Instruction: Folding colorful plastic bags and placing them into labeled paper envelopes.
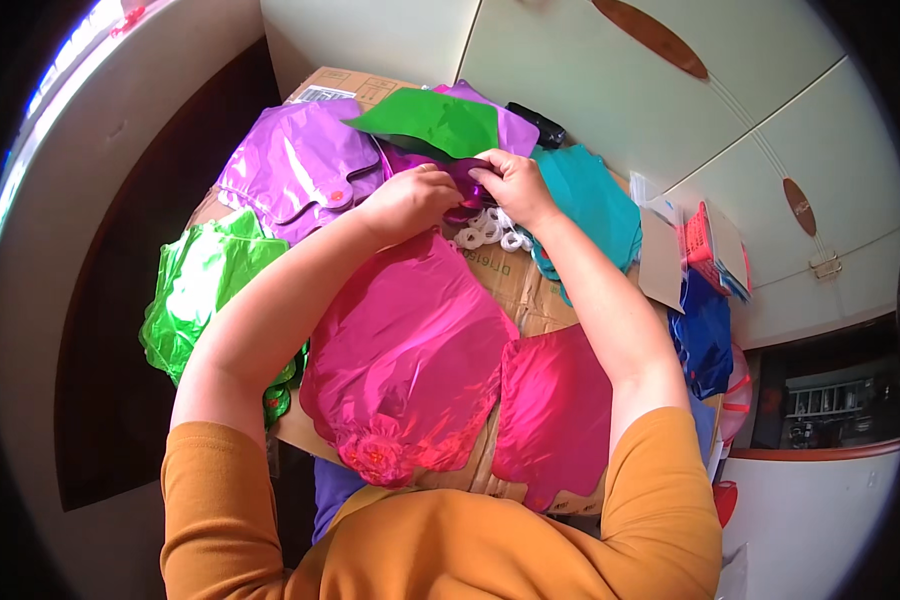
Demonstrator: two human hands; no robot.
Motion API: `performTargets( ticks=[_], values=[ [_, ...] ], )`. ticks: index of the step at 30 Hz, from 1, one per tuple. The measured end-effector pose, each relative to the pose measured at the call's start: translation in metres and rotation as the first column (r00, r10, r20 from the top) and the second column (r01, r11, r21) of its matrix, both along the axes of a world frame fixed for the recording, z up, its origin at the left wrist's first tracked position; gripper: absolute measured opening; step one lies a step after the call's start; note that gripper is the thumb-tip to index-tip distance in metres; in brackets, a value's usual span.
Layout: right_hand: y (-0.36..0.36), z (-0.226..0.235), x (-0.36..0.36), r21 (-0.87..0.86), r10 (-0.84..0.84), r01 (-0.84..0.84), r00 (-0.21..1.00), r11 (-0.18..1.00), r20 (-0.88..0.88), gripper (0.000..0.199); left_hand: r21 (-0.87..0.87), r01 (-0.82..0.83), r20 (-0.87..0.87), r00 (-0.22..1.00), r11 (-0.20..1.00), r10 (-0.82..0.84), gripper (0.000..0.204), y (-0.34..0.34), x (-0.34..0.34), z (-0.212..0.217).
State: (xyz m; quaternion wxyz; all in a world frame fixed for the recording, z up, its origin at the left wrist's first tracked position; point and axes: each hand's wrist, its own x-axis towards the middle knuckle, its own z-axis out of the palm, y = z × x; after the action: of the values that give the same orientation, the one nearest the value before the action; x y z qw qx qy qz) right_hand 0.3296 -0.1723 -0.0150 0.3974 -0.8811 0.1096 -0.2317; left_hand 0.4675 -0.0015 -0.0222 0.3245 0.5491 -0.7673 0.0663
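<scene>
Both hands meet over the far middle of the cardboard. My left hand (417, 203) has its fingers pinched on a dark magenta shiny foil piece (462, 180). On the same piece, my right hand (515, 188) grips the edge between thumb and fingers. Just behind the hands a green foil sheet (435, 120) covers part of the pile. Several small white rings (488, 230) lie right below my fingers. Nearer to me are two flat pink foil pieces, a large one (410, 340) with a crumpled rosette at its corner and a smaller one (555, 410) to its right.
Purple foil pieces (305, 165) and bright green ones (205, 290) lie to the left on the cardboard (500, 275). Teal pieces (590, 205) are on the right. Beyond them stand a red-covered stack (705, 250) and a blue bag (702, 335). Pale cabinet doors (590, 80) rise behind.
</scene>
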Motion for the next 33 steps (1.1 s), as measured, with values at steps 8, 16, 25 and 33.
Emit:
performTargets(
  ticks=[8, 16, 25, 33],
  values=[
    [-0.015, -0.002, -0.002, 0.418, 0.22, -0.198, 0.976, 0.887, -0.005, 0.017, 0.504, 0.11, -0.641, 0.712, 0.857, 0.286, 0.02, -0.024, 0.024, 0.009],
    [-0.003, 0.016, -0.003, 0.495, 0.261, -0.206, 0.965, 0.844, -0.043, 0.022, 0.399, -0.205, -0.406, 0.835, 0.894, 0.372, 0.016, -0.035, 0.019, 0.033],
    [-0.036, -0.009, 0.04, 0.5, -0.228, 0.133, 0.964, 0.856, 0.133, 0.015, -0.228, -0.234, 0.259, 0.921, 0.945, 0.29, 0.028, -0.024, -0.009, 0.008],
    [-0.078, 0.198, 0.019, 0.731, -0.69, 0.356, 0.692, 0.583, 0.213, 0.022, 0.238, -0.437, 0.014, 0.895, 0.868, 0.446, 0.052, -0.003, 0.01, -0.007]
  ],
)
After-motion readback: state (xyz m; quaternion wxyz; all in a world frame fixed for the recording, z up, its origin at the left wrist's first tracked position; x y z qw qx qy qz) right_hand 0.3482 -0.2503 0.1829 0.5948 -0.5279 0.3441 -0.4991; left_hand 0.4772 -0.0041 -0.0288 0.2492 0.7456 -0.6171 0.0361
